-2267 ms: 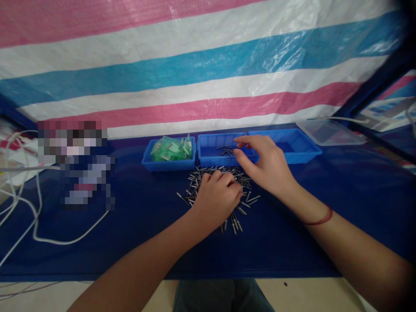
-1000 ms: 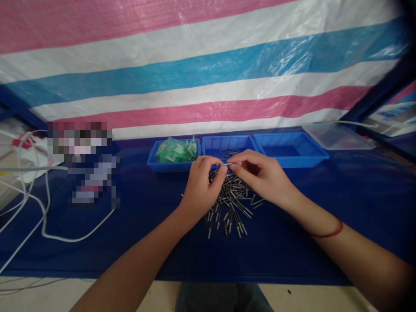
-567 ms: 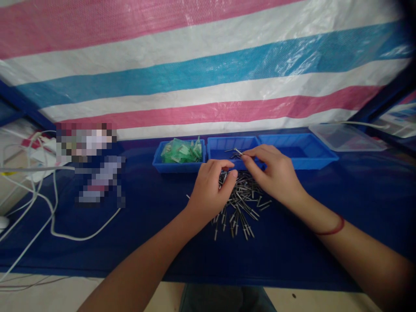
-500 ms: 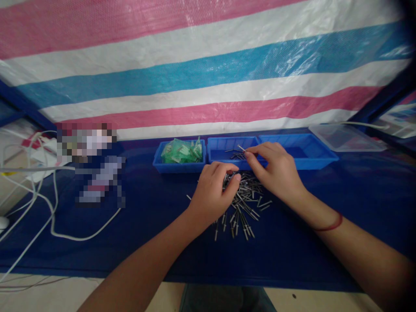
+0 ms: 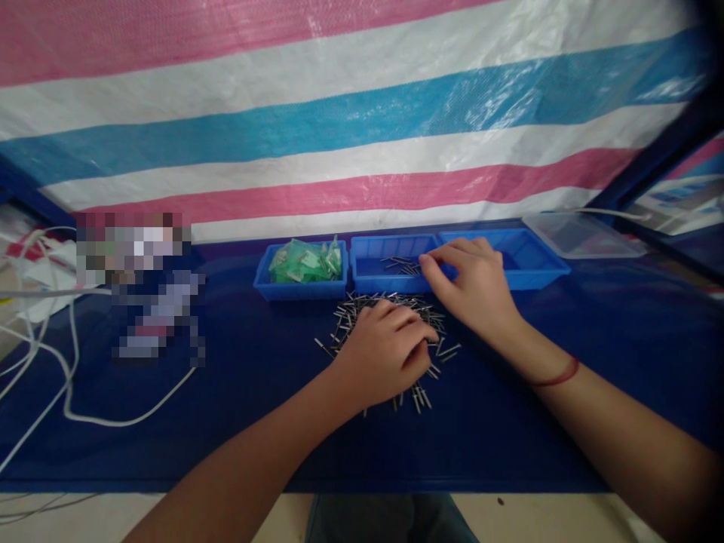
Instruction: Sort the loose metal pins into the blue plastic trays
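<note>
A pile of metal blind rivets [image 5: 419,396] lies spread on the blue table. My left hand [image 5: 388,351] rests low over it, palm down, fingers curled and the thumb close to the index finger. Whatever it grips is hidden. My right hand [image 5: 475,283] is over the right side of the middle blue bin [image 5: 390,283], thumb and index finger pinched together. No rivet shows clearly at those fingertips. Inside that bin lie several loose rivets [image 5: 403,265], just left of the right fingertips.
To the left stands a blue bin [image 5: 299,292] with green plastic packets [image 5: 305,262]. Another blue bin [image 5: 535,260] sits right, partly behind my right hand, near a clear plastic lid [image 5: 585,235]. White cables [image 5: 133,422] run along the left side. A striped sheet [image 5: 339,128] hangs behind.
My left hand has moved down and slightly right over the rivets. The rivet seen in my right fingertips before no longer shows there. The whole view has shifted slightly.
</note>
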A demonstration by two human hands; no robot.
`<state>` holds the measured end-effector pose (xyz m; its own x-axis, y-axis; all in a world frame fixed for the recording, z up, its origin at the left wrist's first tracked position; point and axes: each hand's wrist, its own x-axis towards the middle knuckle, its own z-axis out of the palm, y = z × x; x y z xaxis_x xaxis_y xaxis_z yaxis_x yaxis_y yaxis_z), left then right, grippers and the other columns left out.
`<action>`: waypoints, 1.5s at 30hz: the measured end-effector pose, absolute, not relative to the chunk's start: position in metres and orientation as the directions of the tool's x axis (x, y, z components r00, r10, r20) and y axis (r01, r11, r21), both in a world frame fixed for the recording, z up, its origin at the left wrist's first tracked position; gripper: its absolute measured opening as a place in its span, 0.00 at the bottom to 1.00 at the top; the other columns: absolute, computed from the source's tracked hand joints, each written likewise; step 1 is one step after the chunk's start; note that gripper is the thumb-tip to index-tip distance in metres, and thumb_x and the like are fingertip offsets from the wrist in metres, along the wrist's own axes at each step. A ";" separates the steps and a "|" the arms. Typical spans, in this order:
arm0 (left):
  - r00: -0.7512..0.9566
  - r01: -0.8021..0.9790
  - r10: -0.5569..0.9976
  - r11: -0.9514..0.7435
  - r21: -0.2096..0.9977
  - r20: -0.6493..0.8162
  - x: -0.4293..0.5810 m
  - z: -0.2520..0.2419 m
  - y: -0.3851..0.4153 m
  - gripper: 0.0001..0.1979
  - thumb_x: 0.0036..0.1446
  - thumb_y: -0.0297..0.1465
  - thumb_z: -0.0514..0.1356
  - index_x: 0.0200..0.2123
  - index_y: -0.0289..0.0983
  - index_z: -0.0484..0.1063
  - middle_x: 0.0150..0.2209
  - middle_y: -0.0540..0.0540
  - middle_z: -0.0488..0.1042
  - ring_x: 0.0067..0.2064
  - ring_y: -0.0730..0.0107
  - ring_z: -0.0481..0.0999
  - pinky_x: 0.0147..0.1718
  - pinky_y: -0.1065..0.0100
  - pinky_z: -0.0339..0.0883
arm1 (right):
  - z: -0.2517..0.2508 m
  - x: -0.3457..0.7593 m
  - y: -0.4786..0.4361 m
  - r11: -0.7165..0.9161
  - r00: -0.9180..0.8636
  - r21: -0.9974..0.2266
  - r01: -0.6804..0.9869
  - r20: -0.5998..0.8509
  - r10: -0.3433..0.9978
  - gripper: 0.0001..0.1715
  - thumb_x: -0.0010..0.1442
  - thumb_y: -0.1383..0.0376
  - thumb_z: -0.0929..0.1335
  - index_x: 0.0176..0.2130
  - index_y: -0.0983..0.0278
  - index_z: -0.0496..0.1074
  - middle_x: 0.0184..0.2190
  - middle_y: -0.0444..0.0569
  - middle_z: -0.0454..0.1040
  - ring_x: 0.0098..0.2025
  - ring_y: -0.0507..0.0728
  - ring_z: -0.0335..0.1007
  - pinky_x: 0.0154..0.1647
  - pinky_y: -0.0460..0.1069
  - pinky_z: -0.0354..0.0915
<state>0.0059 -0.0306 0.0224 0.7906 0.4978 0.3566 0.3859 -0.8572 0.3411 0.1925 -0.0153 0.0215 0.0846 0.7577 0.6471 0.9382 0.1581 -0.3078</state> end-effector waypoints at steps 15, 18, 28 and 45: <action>0.875 0.357 0.345 -0.934 0.027 0.341 0.018 0.011 -0.040 0.12 0.66 0.33 0.51 0.38 0.40 0.74 0.40 0.48 0.76 0.47 0.62 0.66 0.41 0.56 0.49 | 0.030 0.185 -0.026 0.231 0.072 -0.377 0.897 0.640 0.765 0.12 0.60 0.62 0.64 0.29 0.61 0.74 0.33 0.49 0.77 0.38 0.61 0.68 0.39 0.56 0.58; 0.858 0.405 0.383 -0.914 0.009 0.343 0.018 0.011 -0.038 0.09 0.64 0.31 0.54 0.33 0.39 0.73 0.36 0.48 0.76 0.44 0.64 0.66 0.40 0.57 0.49 | 0.032 0.183 -0.028 0.233 0.068 -0.383 0.894 0.630 0.774 0.11 0.60 0.62 0.64 0.29 0.61 0.74 0.33 0.49 0.77 0.38 0.61 0.68 0.40 0.56 0.59; 0.798 0.511 0.510 -0.855 0.088 0.322 0.019 0.016 -0.038 0.07 0.63 0.26 0.54 0.42 0.40 0.69 0.35 0.49 0.75 0.42 0.62 0.69 0.39 0.58 0.54 | 0.031 0.182 -0.027 0.261 0.047 -0.395 0.881 0.622 0.781 0.10 0.60 0.63 0.65 0.29 0.61 0.73 0.32 0.48 0.77 0.38 0.60 0.69 0.43 0.57 0.60; 0.328 0.128 0.843 -0.488 0.864 0.427 0.010 0.009 -0.010 0.08 0.61 0.29 0.55 0.42 0.40 0.57 0.39 0.47 0.71 0.40 0.70 0.76 0.43 0.66 0.69 | 0.024 0.163 -0.038 0.379 -0.011 -0.817 0.434 0.416 0.909 0.10 0.58 0.57 0.68 0.34 0.61 0.72 0.30 0.46 0.74 0.30 0.53 0.68 0.29 0.48 0.63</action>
